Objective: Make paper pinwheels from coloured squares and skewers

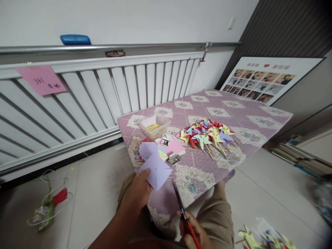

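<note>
A square of lilac paper (158, 168) with slits running in from its corners and a dark dot at its middle is pinched in my left hand (141, 188). My right hand (195, 230), low in the view over my lap, grips red-handled scissors (183, 211) that point up and away; their blades look together. Beyond the held square, another lilac sheet (148, 149) lies on a heap of coloured paper. A pink sheet (174, 147) and a small metallic box (174, 158) are beside it.
On the flowered tablecloth (219, 111) stands a clear tub (155, 126) of thin sticks. Finished paper pinwheels (207, 136) are piled to its right; more pinwheels (267, 238) lie low at right. A white radiator (145, 84) lines the wall. A power strip (46, 216) with cables sits on the floor.
</note>
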`<control>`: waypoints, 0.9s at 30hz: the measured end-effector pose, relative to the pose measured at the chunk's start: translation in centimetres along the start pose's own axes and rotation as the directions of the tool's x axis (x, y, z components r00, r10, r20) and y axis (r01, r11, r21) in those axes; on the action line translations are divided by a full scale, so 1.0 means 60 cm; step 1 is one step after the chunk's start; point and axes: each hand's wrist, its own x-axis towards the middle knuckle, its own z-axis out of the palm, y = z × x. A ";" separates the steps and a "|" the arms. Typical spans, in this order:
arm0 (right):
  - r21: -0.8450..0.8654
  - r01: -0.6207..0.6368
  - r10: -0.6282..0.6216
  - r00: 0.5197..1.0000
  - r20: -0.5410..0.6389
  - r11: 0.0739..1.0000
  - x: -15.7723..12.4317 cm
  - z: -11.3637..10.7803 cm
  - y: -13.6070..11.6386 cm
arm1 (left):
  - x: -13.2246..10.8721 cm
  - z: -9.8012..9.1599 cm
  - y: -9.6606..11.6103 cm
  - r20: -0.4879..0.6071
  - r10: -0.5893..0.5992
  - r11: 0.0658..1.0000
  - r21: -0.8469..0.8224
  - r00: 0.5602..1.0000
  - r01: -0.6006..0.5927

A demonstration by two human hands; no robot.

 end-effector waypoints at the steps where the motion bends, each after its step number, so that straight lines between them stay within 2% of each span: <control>1: 0.047 -0.012 0.015 0.998 -0.054 0.999 0.003 -0.004 0.005 | 0.000 -0.001 0.002 0.039 -0.012 0.999 0.040 0.999 0.010; 4: 0.218 -0.009 0.052 0.980 -0.190 0.976 0.020 -0.009 0.006 | -0.010 -0.006 0.007 0.161 -0.132 0.972 0.215 0.978 0.095; 7: 0.340 0.029 0.059 0.967 -0.248 0.940 0.039 -0.007 -0.016 | -0.024 -0.010 0.008 0.215 -0.225 0.927 0.349 0.950 0.140; 11: 0.369 0.028 0.060 0.973 -0.224 0.929 0.053 0.011 -0.058 | -0.036 -0.011 0.004 0.303 -0.325 0.879 0.448 0.896 0.167; 14: 0.371 0.014 0.058 0.982 -0.181 0.929 0.058 0.033 -0.074 | -0.040 -0.010 -0.001 0.341 -0.370 0.849 0.503 0.864 0.164; 18: 0.396 0.037 0.029 0.987 -0.158 0.917 0.066 0.058 -0.075 | -0.041 -0.016 -0.006 0.309 -0.364 0.845 0.506 0.879 0.172; 21: 0.357 0.091 0.007 0.964 -0.266 0.930 0.072 0.064 -0.070 | -0.043 -0.022 -0.007 0.344 -0.359 0.861 0.482 0.868 0.165; 25: 0.346 0.136 0.008 0.923 -0.384 0.928 0.076 0.063 -0.062 | -0.055 -0.020 -0.016 0.461 -0.349 0.906 0.389 0.816 0.168; 27: 0.400 0.150 0.030 0.911 -0.411 0.904 0.078 0.062 -0.061 | -0.065 -0.017 -0.030 0.474 -0.310 0.929 0.335 0.824 0.157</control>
